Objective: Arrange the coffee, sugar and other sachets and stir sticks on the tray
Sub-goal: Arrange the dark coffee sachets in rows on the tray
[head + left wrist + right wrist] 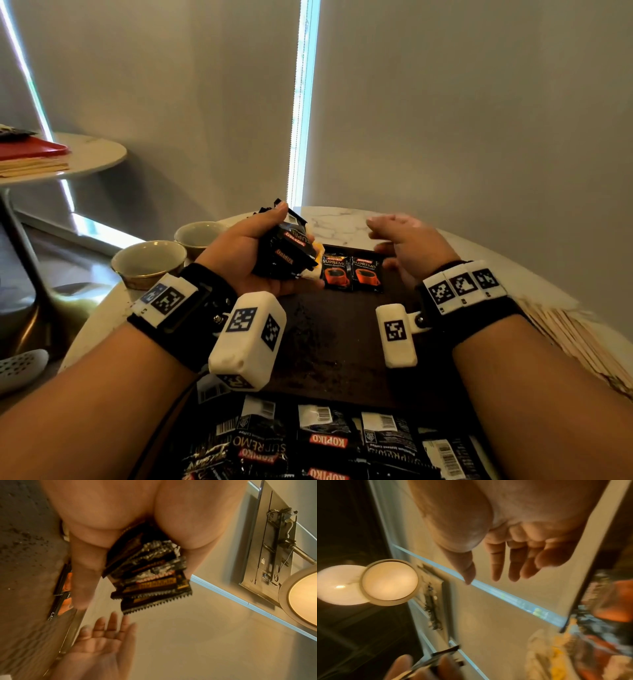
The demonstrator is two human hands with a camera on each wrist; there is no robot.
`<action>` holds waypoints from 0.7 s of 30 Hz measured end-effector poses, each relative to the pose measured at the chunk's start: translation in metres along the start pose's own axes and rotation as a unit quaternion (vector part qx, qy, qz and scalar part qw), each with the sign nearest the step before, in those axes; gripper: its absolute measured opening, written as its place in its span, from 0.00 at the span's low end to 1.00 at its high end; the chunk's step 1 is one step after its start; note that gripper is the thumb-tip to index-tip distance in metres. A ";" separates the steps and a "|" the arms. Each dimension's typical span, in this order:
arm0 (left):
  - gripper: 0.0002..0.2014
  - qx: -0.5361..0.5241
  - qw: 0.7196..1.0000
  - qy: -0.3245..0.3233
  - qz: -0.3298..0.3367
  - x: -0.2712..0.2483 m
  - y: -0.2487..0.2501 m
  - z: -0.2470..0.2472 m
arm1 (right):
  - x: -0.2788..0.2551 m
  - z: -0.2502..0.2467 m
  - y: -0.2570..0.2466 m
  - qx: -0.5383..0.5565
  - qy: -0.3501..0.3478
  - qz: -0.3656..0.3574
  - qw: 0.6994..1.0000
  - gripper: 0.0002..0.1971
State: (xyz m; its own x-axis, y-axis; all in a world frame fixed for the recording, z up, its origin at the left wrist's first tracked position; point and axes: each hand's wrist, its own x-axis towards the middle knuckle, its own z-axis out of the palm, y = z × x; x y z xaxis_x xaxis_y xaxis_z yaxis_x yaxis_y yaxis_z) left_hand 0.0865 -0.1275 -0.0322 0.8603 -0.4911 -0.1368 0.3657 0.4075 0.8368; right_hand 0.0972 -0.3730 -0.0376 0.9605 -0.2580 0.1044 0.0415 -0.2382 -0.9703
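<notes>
— Two coffee sachets [352, 271] lie side by side on the tray [329, 329]. Hands?
— My left hand [246, 253] clasps the sachet bundle [286, 248]; my right hand [407, 245] hovers slack-fingered, probably mid-placing. Next: draw one, align beside them.

My round marble table [346, 219] carries the dark tray [329, 329] at its middle, two bowls [150, 260] at its left edge, a fan of wooden stir sticks [568, 335] at its right, and loose coffee sachets [322, 442] nearest me.
</notes>
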 end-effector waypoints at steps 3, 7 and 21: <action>0.25 0.028 0.999 -0.020 -0.008 -0.004 0.002 0.006 | -0.026 0.009 -0.036 0.005 -0.141 -0.090 0.986 0.29; 0.27 -0.008 0.999 -0.052 0.001 -0.009 -0.002 0.016 | -0.053 0.023 -0.060 -0.093 -0.269 -0.131 0.950 0.33; 0.22 -0.098 0.988 -0.117 0.008 -0.007 -0.005 0.018 | -0.060 0.035 -0.051 -0.100 -0.259 -0.245 0.929 0.30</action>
State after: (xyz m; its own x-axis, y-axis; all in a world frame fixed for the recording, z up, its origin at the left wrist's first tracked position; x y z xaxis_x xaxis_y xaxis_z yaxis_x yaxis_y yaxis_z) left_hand 0.0721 -0.1403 -0.0259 0.7697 -0.6381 0.0210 0.4341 0.5472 0.7156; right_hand 0.0470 -0.3129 -0.0022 0.8451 0.4001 0.3545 0.5072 -0.3906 -0.7682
